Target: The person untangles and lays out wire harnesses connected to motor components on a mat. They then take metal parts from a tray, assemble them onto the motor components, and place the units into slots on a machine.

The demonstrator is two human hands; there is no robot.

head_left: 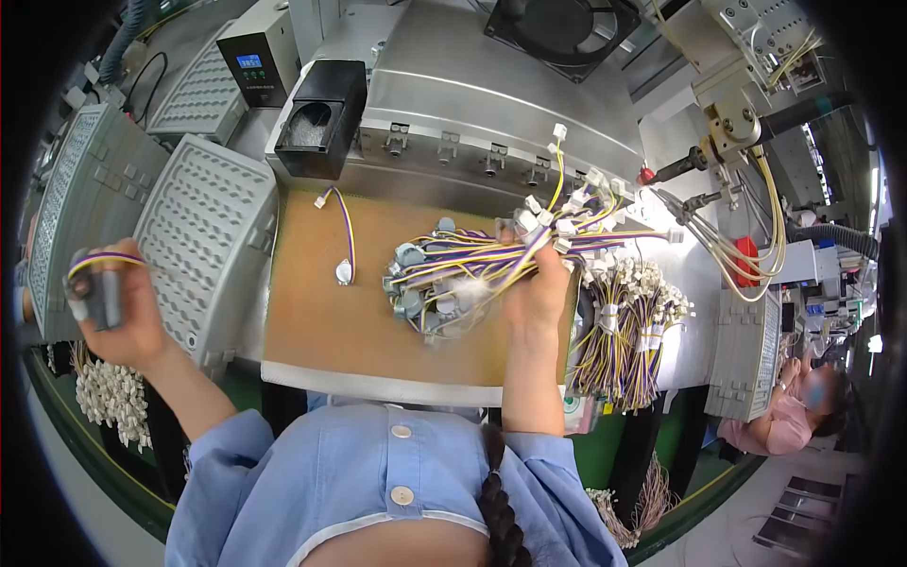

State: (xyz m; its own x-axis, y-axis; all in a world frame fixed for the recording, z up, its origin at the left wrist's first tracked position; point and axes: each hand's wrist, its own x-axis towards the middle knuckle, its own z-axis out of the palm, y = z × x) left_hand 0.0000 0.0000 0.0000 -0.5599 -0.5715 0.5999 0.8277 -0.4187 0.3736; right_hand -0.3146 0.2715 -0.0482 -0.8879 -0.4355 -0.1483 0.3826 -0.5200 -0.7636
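Observation:
My left hand, raised at the far left beyond the grey trays, is closed on a dark grey part with a yellow and purple wire across its top. Over the right side of the brown work mat, my right hand grips a bundle of yellow, purple and white wires. White connectors fan out at the bundle's upper right end, and round grey parts hang at its left end, partly blurred. One single wire piece with a white connector and a round metal part lies on the mat's upper left.
Grey trays stand left of the mat. A black box sits behind it. Tied wire bundles lie at the right, below a machine arm with a red tip. Another person sits far right.

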